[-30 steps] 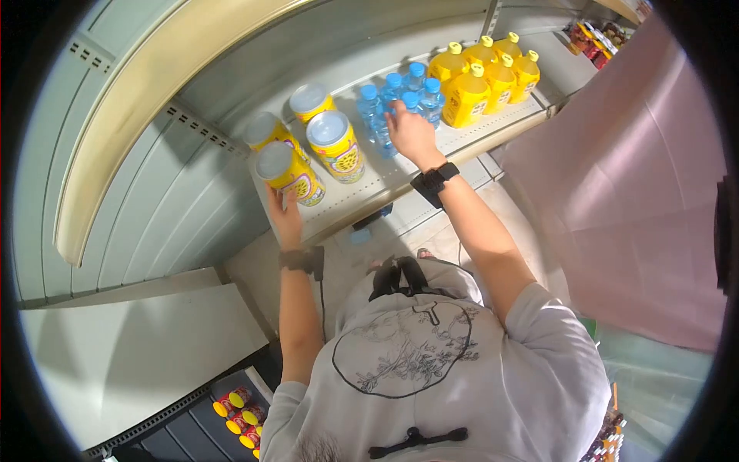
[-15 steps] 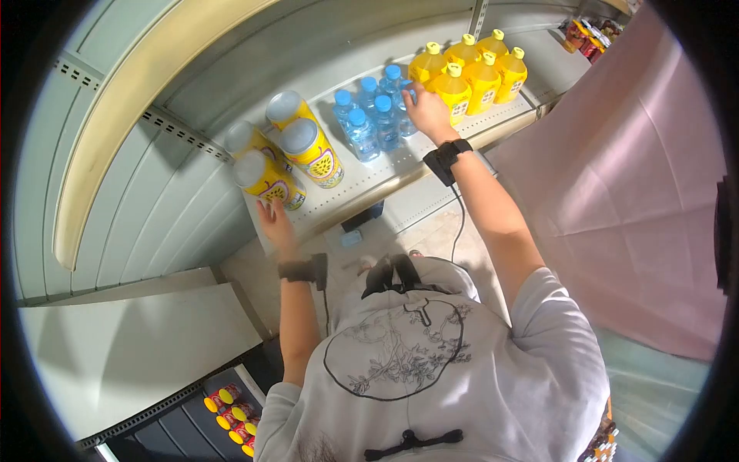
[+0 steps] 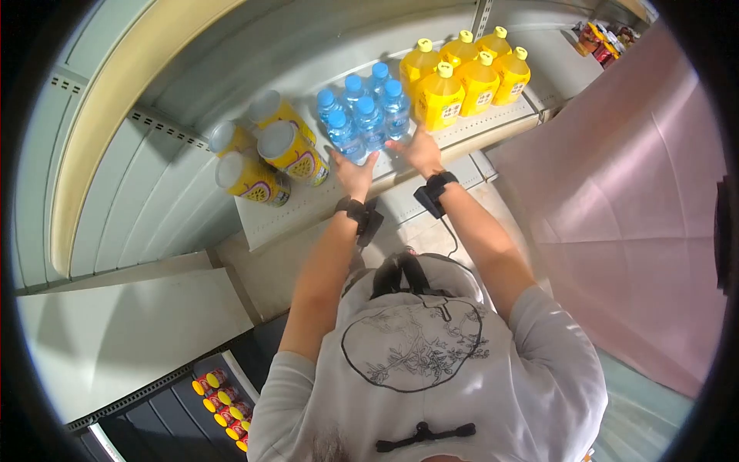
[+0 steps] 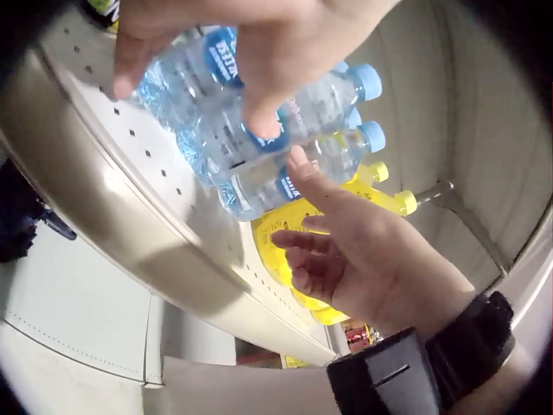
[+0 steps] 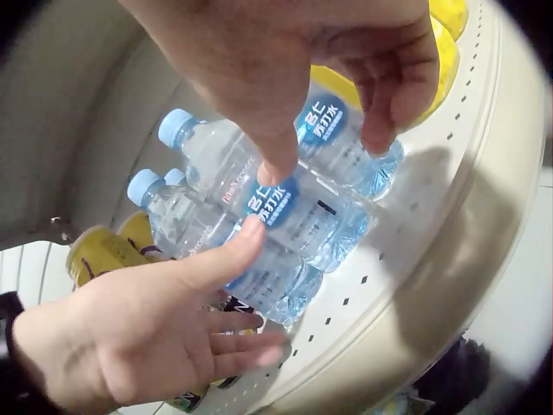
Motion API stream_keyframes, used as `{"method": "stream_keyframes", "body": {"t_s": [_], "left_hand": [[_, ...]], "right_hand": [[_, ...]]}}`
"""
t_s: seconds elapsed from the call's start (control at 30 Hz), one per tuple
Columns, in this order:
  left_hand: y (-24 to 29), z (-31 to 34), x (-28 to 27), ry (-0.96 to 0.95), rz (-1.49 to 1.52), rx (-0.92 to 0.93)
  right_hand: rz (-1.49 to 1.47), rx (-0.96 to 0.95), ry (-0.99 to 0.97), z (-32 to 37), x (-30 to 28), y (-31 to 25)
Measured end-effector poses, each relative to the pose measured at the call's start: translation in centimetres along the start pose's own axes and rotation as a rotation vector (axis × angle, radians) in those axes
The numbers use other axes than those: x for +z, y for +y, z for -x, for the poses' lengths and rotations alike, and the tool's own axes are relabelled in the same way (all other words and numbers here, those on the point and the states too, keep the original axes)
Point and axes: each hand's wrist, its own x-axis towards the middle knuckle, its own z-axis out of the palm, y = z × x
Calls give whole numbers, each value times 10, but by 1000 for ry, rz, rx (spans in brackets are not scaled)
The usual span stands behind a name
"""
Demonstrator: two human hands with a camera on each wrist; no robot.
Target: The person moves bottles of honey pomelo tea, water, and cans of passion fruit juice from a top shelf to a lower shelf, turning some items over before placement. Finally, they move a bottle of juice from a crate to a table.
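Observation:
Several clear water bottles with blue caps [image 3: 369, 129] stand upright in two rows on the shelf, blue labels facing forward. My left hand [image 3: 356, 175] is at the front left of the group, its thumb [image 4: 263, 117] over a front bottle's label and its fingers spread along the left side. On the right, my right hand [image 3: 422, 152] reaches to the front bottles, with its thumb [image 5: 278, 164] at the middle bottle's label and its fingers loosely bent by the rightmost bottle [image 5: 350, 143]. Neither hand grips a bottle.
Yellow canisters with grey lids [image 3: 296, 150] stand left of the water bottles. Yellow-capped bottles of yellow liquid [image 3: 440, 104] stand close on the right. The shelf's front edge [image 3: 400, 183] runs just below my hands; pink cloth [image 3: 616, 200] hangs at the right.
My left hand has left the front yellow canister and moved right to the water bottles. My right hand has come down from the bottle caps to the front of the group.

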Motion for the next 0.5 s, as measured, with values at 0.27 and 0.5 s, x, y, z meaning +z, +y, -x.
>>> {"method": "stream_keyframes", "body": {"t_s": [0.27, 0.5], "left_hand": [[-9, -13, 44, 265, -174, -123], [6, -15, 43, 228, -95, -242]], "right_hand": [[-73, 68, 54, -10, 15, -13], [-8, 3, 143, -19, 33, -9]]}}
